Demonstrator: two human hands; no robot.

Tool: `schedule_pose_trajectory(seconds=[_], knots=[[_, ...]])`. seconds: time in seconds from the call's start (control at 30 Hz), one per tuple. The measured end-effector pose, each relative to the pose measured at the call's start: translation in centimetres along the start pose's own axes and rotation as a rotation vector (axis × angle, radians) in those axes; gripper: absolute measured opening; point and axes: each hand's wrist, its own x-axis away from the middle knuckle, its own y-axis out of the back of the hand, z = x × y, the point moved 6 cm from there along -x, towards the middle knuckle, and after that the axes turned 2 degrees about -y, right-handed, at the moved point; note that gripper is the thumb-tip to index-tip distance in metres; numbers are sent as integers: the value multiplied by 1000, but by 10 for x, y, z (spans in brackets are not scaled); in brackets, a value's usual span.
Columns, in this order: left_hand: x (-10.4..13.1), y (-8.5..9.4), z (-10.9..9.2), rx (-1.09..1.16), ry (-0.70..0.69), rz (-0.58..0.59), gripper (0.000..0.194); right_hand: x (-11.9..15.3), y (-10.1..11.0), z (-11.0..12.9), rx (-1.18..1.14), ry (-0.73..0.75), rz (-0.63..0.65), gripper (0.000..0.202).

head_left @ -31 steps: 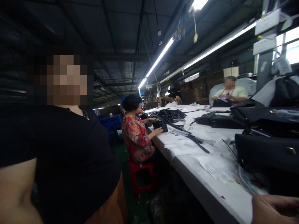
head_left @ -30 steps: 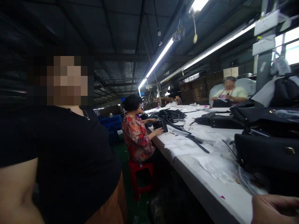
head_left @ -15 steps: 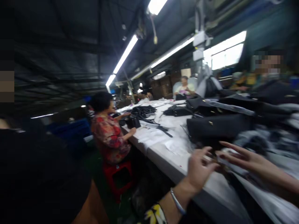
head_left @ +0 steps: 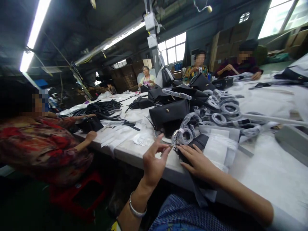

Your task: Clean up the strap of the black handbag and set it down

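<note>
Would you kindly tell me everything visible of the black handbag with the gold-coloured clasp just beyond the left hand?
The black handbag looks like smooth leather, with a wide front flap and small gold-coloured clasp. It sits on the pale table, other black bags behind it. A clear-wrapped coil overlaps its lower right in view. Below the flap it is in shadow. The left hand is near its lower edge; contact is unclear.
</note>
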Motion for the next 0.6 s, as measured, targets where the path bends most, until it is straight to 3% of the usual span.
schedule_pose_trajectory(seconds=[0.13,0.17,0.23,0.33,0.4,0.47,0.53,0.6], knots=[[59,-43,-32,-158,-486,339,46,-3,-12,-2,18,25,-37,64],[72,-50,-31,-159,-533,395,45,-2,-9,-2,0,24,-41,65],[86,-52,-21,-105,-485,433,38,9,5,-5,-68,-8,-74,62],[78,-43,13,76,-128,477,31,48,40,-17,-205,-186,-278,49],[57,-32,46,170,213,332,31,87,57,-28,-295,-413,-491,49],[35,-33,75,286,513,135,41,124,57,-37,-474,-680,-648,60],[20,-59,92,440,769,117,45,146,39,-38,-797,-877,-712,75],[15,-96,94,576,958,228,42,148,21,-31,-1132,-936,-754,87]])
